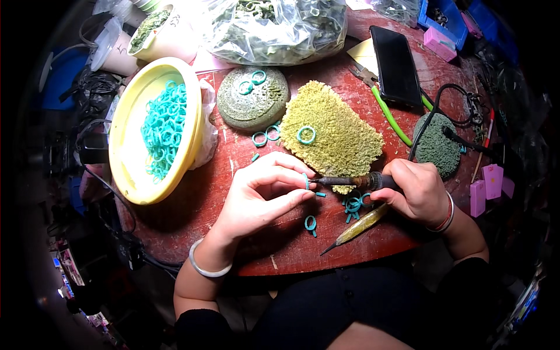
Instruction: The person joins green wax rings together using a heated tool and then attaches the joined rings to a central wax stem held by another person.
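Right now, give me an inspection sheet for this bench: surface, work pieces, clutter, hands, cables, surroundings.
Surface: red table, scuffed and scratched.
Work pieces: turquoise ring close to the iron's tip, contact unclear; loose rings nearby; ring heap in the yellow bowl.
Clutter: phone, green-handled pliers, yellow pad, pointed tool, plastic bag.
Hands: left hand pinches the ring; right hand grips the soldering iron.
Cables: black cable by the green pad.
Surroundings: blue bins at upper right, cups at upper left; outer edges dark.
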Tool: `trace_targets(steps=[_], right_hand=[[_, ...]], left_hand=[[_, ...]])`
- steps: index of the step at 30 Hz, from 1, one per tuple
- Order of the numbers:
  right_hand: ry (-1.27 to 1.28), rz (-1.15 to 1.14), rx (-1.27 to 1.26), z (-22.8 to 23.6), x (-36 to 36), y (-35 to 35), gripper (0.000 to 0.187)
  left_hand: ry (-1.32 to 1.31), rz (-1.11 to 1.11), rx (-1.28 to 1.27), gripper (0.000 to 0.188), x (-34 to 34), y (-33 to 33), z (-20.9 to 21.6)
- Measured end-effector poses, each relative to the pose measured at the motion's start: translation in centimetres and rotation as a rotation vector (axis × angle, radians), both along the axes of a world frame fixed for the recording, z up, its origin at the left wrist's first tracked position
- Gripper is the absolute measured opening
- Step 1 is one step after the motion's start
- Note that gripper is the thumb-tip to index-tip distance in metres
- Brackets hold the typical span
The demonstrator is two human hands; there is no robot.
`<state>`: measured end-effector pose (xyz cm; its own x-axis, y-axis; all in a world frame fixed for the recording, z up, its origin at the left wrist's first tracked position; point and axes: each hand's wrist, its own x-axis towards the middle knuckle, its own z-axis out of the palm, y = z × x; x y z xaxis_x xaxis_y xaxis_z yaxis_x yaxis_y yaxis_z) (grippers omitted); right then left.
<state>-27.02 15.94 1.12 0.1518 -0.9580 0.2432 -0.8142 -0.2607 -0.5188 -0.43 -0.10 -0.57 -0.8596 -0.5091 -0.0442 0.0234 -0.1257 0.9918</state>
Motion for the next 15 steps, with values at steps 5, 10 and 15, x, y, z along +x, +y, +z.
trace_targets(steps=[5,10,15], right_hand=[[-0.055,-0.015,0.006,0.0,-0.2,0.2,0.036],[-0.011,-0.204,0.013,1.8,-1.2,0.0,0.029],[0.090,-0.236,0.003,1.6,-1.3,0.1,0.030]], left_hand=[[0.016,-0.005,-0.045,0.018,-0.1,-0.1,-0.4],[-0.001,0.008,0.014,0.017,0.1,-0.1,-0.5],[-0.013,-0.004,0.076,0.016,0.1,-0.3,-0.4]])
